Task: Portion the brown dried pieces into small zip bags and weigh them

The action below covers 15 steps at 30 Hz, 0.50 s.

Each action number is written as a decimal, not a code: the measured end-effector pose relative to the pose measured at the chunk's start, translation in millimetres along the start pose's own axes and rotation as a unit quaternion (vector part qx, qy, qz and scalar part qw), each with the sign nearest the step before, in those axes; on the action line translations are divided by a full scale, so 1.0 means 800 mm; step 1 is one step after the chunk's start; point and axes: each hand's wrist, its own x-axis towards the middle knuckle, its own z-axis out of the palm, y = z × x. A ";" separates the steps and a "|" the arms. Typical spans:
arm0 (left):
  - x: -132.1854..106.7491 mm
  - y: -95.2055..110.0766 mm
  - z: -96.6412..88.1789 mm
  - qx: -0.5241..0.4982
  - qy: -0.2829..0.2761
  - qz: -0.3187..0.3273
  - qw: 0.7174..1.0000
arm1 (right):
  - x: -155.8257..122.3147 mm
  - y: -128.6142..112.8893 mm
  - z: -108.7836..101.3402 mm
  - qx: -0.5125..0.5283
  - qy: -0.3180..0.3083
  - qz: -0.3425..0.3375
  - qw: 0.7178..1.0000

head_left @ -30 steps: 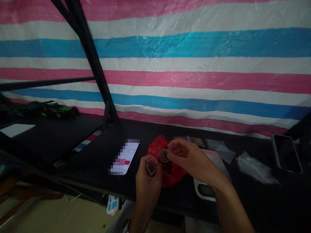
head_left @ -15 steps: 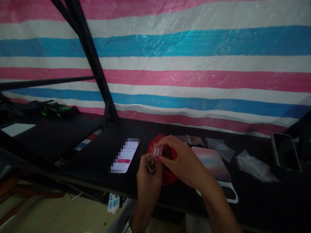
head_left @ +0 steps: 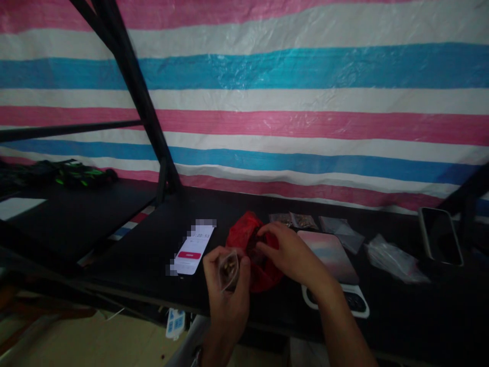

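My left hand (head_left: pixel 226 288) is closed round a small clear plastic bag (head_left: pixel 228 269) with dark brown bits inside, held upright just in front of the black table. My right hand (head_left: pixel 289 251) reaches into the red plastic bag (head_left: pixel 244 235) lying on the table, its fingers curled at the opening; what they hold, if anything, is hidden. A lit phone (head_left: pixel 193 247) lies flat to the left of the red bag.
A small scale with a pink-and-blue top (head_left: pixel 329 251) sits right of my right hand. Behind it lie small filled packets (head_left: pixel 294 219) and empty clear bags (head_left: pixel 393 260). A dark phone (head_left: pixel 439 235) lies at far right. A black frame post (head_left: pixel 153 127) rises at left.
My right hand left the mouth of the small clear bag and moved back into the red bag. My left hand dropped slightly with the small bag.
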 end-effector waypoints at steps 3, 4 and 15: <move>0.003 -0.005 -0.003 -0.096 -0.084 -0.108 0.986 | -0.008 -0.026 -0.015 0.081 0.009 -0.029 0.996; 0.005 -0.007 -0.005 -0.117 -0.106 -0.145 0.977 | -0.012 -0.034 -0.019 0.108 -0.011 -0.030 0.994; 0.001 -0.004 0.008 -0.146 -0.161 -0.248 0.944 | -0.032 -0.016 -0.058 0.115 -0.047 0.017 0.992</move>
